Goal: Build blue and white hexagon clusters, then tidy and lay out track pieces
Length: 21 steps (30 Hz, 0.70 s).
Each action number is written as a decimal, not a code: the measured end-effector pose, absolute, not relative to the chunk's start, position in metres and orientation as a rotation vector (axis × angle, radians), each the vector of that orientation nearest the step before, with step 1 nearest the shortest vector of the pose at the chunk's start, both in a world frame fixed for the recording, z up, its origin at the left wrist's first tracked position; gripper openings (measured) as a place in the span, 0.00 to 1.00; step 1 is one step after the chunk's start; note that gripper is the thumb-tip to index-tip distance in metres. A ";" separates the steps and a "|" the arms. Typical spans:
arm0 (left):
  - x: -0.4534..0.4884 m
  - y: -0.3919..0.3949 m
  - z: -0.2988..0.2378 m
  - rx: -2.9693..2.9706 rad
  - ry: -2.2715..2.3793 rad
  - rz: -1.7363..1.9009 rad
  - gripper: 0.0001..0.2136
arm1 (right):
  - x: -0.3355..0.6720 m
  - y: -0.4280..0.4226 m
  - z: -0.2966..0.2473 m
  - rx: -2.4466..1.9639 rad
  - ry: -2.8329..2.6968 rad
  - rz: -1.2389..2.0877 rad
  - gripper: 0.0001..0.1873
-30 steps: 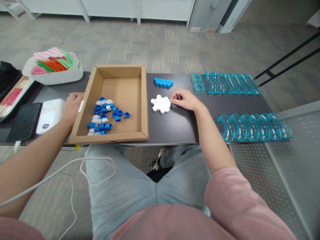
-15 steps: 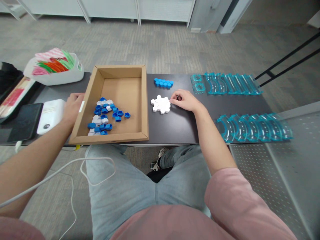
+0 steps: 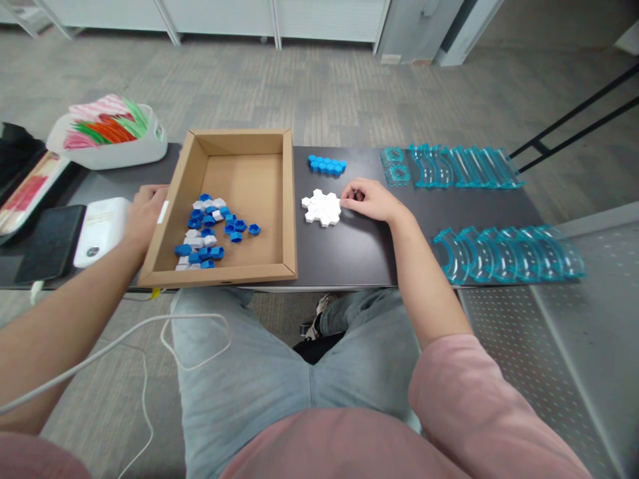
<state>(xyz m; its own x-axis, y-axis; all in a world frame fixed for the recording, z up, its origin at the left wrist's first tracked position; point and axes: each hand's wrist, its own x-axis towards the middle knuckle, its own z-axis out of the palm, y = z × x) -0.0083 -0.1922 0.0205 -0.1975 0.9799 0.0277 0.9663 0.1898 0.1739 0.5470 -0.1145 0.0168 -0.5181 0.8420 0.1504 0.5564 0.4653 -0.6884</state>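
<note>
My right hand (image 3: 369, 199) is at the right edge of a flat cluster of white hexagonal pieces (image 3: 321, 208) on the dark table. Its thumb and fingers are curled together in a pinch at an edge piece of the cluster. Behind the cluster lies a compact group of blue hexagonal pieces (image 3: 327, 165). Beside the left wall of an open cardboard box (image 3: 244, 179) rests my left hand (image 3: 144, 213); the wall hides its fingertips. Loose blue and white pieces (image 3: 207, 233) are scattered in the left and front of the box.
Teal-edged clear curved parts stand in a front row (image 3: 509, 256) and a back row (image 3: 464, 167) on the right. Leftward are a white device (image 3: 101, 233), a black tablet-like slab (image 3: 52, 243) and a white basket (image 3: 124, 156) of colourful strips. A white cable (image 3: 124, 338) crosses my left forearm.
</note>
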 end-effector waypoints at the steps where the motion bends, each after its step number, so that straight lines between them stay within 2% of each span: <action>1: -0.007 -0.192 0.021 1.931 2.355 0.221 0.33 | 0.547 -0.115 0.017 -1.163 -2.241 0.804 0.12; 11: -0.011 -0.192 0.017 1.919 2.379 0.242 0.31 | 0.546 -0.117 0.020 -1.210 -2.207 0.855 0.12; 17: -0.014 -0.190 0.014 1.873 2.378 0.322 0.32 | 0.547 -0.116 0.015 -1.207 -2.170 0.856 0.20; 21: -0.005 -0.193 0.021 1.880 2.372 0.259 0.32 | 0.547 -0.115 0.014 -1.189 -2.158 0.794 0.21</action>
